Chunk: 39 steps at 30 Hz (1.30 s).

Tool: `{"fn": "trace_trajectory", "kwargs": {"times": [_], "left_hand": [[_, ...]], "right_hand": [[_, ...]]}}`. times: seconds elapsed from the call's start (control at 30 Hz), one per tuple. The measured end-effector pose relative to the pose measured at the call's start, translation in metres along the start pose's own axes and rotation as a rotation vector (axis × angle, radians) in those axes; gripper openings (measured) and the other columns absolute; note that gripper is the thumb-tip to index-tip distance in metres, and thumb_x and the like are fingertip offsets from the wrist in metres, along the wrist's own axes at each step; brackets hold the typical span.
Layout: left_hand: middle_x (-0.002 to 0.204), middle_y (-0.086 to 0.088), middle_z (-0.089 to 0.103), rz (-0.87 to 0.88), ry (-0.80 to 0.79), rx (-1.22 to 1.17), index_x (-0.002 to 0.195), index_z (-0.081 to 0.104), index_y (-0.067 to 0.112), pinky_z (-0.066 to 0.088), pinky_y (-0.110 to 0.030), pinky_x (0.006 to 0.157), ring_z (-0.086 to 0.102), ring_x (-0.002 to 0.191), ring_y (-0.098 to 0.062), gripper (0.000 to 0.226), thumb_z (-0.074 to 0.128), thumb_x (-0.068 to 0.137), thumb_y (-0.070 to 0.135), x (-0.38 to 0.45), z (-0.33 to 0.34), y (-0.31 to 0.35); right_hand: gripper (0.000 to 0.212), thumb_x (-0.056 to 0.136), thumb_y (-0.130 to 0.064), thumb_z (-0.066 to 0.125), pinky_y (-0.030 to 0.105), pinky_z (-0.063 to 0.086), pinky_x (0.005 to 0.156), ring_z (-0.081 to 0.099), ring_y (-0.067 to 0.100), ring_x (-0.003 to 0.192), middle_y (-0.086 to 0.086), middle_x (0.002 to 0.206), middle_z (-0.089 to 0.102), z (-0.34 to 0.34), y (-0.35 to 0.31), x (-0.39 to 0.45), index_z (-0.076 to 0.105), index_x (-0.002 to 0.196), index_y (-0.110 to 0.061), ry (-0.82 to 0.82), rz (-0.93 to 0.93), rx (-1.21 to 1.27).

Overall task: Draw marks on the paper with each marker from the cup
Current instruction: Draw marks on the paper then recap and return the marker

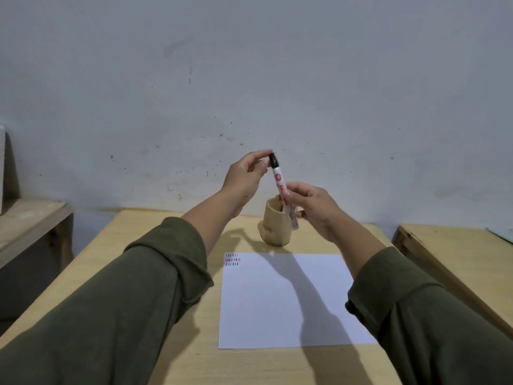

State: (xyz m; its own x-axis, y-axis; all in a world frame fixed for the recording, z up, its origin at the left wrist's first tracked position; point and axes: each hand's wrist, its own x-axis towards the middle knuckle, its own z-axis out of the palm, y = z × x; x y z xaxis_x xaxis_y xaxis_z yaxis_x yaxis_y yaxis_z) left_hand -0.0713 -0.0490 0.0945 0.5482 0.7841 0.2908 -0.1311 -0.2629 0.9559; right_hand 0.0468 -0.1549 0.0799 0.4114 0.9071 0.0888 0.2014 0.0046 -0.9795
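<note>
Holding a marker [280,184] up in front of me with both hands, I have it raised above the cup [274,226] and tilted, its black cap [273,159] at the top leaning slightly left and its lower end slanting down to the right. My right hand [313,209] is closed around the lower part of the white barrel, fingers wrapped over it so that the bottom end pokes out below them in front of the cup. My left hand [244,176] is pinched narrow at the top, thumb and fingertips meeting at the black cap; whether the cap is seated or loose I cannot tell. The barrel carries red printing that is too small to read. The cup is a pale wooden one standing upright on the table [144,262], just beyond the far edge of the paper [277,307] and not touching it. The paper lies flat on the light wooden tabletop between my forearms, white and mostly bare, with three short rows of small black and red strokes [232,260] in its far left corner. Shadows of my arms fall across the sheet and the table. Both of my sleeves [133,301] are dark olive green, pushed back to mid-forearm. Behind the table is a scuffed pale wall [249,79].
</note>
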Motion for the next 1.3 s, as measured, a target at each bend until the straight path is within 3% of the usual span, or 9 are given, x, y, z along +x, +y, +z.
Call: {"fn": "trace_trajectory", "kwargs": {"times": [0.13, 0.23, 0.47, 0.57, 0.67, 0.83, 0.97, 1.13, 1.3], "left_hand": [[0.137, 0.002, 0.053, -0.074, 0.027, 0.256, 0.135, 0.045, 0.026, 0.039, -0.028, 0.103, 0.049, 0.124, -0.013, 0.043, 0.052, 0.093, 0.031, 0.012, 0.007, -0.036], [0.147, 0.001, 0.041, -0.142, -0.060, 0.436, 0.143, 0.032, 0.019, 0.034, -0.034, 0.108, 0.038, 0.135, -0.018, 0.073, 0.067, 0.081, 0.036, 0.014, 0.015, -0.066], [0.156, -0.003, 0.025, -0.239, -0.132, 0.458, 0.149, 0.014, 0.014, 0.028, -0.036, 0.112, 0.025, 0.143, -0.022, 0.112, 0.082, 0.063, 0.039, 0.031, 0.038, -0.098], [0.152, 0.000, 0.031, -0.234, -0.141, 0.431, 0.146, 0.020, 0.014, 0.031, -0.031, 0.105, 0.030, 0.139, -0.021, 0.105, 0.081, 0.065, 0.038, 0.036, 0.042, -0.107], [0.136, 0.002, 0.046, -0.208, -0.106, 0.431, 0.134, 0.037, 0.022, 0.034, -0.025, 0.094, 0.043, 0.126, -0.019, 0.078, 0.077, 0.070, 0.034, 0.039, 0.043, -0.115], [0.139, 0.002, 0.050, -0.190, -0.052, 0.390, 0.139, 0.039, 0.024, 0.037, -0.021, 0.090, 0.047, 0.124, -0.015, 0.084, 0.078, 0.066, 0.040, 0.041, 0.041, -0.125], [0.124, 0.009, 0.057, -0.178, -0.041, 0.347, 0.133, 0.046, 0.027, 0.036, -0.019, 0.082, 0.047, 0.104, -0.006, 0.076, 0.080, 0.066, 0.040, 0.039, 0.042, -0.123], [0.134, 0.006, 0.053, -0.201, -0.033, 0.339, 0.135, 0.043, 0.025, 0.035, -0.020, 0.085, 0.047, 0.120, -0.013, 0.082, 0.080, 0.065, 0.042, 0.039, 0.042, -0.124], [0.129, 0.008, 0.056, -0.200, -0.046, 0.313, 0.134, 0.045, 0.025, 0.034, -0.012, 0.072, 0.043, 0.103, -0.005, 0.079, 0.081, 0.065, 0.039, 0.040, 0.041, -0.125]], "right_hand": [[0.007, 0.090, -0.017, 0.058, 0.027, 0.037, 0.064, 0.055, 0.014, 0.077, -0.001, 0.090, 0.069, -0.024, -0.010, 0.024, 0.063, 0.093, -0.021, 0.163, -0.021, -0.075], [0.005, 0.086, -0.014, 0.061, 0.026, 0.040, 0.060, 0.055, 0.014, 0.071, 0.008, 0.097, 0.068, -0.038, -0.011, 0.043, 0.057, 0.088, -0.016, 0.271, -0.021, -0.143], [0.019, 0.086, -0.012, 0.060, 0.020, 0.041, 0.054, 0.060, 0.013, 0.072, 0.010, 0.100, 0.067, -0.037, 0.003, 0.083, 0.050, 0.102, -0.015, 0.292, -0.044, -0.218], [0.012, 0.087, -0.021, 0.059, 0.022, 0.042, 0.056, 0.064, 0.017, 0.077, 0.010, 0.099, 0.070, -0.029, 0.020, 0.097, 0.052, 0.096, -0.018, 0.280, -0.050, -0.311], [0.018, 0.087, -0.030, 0.061, 0.020, 0.043, 0.058, 0.062, 0.015, 0.075, 0.003, 0.093, 0.067, -0.024, 0.034, 0.108, 0.057, 0.092, -0.014, 0.264, -0.066, -0.451], [0.022, 0.079, -0.042, 0.068, 0.040, 0.041, 0.095, 0.041, 0.026, 0.124, 0.001, 0.113, 0.060, -0.019, 0.045, 0.117, 0.068, 0.083, -0.020, 0.269, -0.027, -0.667], [0.026, 0.078, -0.051, 0.066, 0.034, 0.029, 0.087, 0.029, 0.025, 0.128, -0.003, 0.129, 0.052, -0.013, 0.043, 0.118, 0.071, 0.087, -0.027, 0.197, 0.085, -0.882], [0.031, 0.074, -0.052, 0.068, 0.034, 0.028, 0.087, 0.026, 0.024, 0.129, -0.003, 0.132, 0.048, -0.008, 0.048, 0.124, 0.073, 0.093, -0.027, 0.141, 0.183, -0.989], [0.036, 0.074, -0.057, 0.068, 0.039, 0.030, 0.094, 0.025, 0.024, 0.131, -0.002, 0.132, 0.050, -0.007, 0.054, 0.129, 0.075, 0.092, -0.027, 0.108, 0.204, -1.053]]}}
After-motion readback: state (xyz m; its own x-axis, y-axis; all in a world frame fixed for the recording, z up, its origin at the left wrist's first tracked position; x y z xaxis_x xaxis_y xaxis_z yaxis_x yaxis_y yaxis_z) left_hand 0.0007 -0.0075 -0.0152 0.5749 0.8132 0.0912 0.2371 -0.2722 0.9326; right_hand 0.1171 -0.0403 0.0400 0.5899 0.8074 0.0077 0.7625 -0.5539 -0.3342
